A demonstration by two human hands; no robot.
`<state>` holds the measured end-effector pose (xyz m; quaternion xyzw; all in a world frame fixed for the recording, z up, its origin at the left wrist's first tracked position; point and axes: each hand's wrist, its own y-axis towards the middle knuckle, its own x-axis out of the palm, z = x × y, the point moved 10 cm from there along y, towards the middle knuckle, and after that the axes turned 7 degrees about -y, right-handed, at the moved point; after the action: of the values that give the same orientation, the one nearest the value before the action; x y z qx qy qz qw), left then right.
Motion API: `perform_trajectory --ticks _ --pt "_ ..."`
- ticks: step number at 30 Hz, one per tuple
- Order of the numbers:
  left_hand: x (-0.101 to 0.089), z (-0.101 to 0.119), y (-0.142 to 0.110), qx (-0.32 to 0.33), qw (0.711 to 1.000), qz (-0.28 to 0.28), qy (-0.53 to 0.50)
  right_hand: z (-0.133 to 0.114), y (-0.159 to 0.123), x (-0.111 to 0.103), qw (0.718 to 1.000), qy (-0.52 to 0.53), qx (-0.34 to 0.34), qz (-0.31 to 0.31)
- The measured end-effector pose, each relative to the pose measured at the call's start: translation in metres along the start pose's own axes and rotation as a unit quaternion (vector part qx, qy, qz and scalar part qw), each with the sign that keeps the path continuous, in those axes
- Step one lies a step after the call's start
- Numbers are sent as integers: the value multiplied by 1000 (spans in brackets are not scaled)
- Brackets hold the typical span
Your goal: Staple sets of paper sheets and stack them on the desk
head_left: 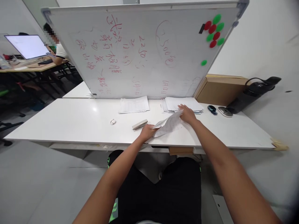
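Observation:
My left hand (148, 132) is closed on the left end of some printed sheets of paper (168, 125), which tilt and bow above the front of the desk. At their far right corner is my right hand (187, 114), its fingers bent around the paper and reaching to the front of a paper stack (181, 104); its thumb is hidden. A light grey stapler (140, 124) lies just left of my left hand. Farther back, a second stack of papers (134, 105) rests against the foot of the whiteboard.
A whiteboard (149, 74) with red writing and round magnets stands along the desk's back. At right are a dark small object (212, 109), a mouse (225, 111), a black bottle (251, 95) and a cardboard box (218, 90). A white coiled cable (113, 122) lies left.

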<state>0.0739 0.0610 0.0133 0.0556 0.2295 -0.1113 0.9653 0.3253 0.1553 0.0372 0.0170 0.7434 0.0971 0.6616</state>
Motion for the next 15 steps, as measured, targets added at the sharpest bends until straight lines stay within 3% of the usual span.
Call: perform_trajectory --ticks 5,15 --pt "-6 -11 0 -41 998 31 -39 -10 12 16 994 -101 -36 -34" --pt "-6 -15 0 -58 995 28 -69 -12 16 -1 987 -162 -8 -4"
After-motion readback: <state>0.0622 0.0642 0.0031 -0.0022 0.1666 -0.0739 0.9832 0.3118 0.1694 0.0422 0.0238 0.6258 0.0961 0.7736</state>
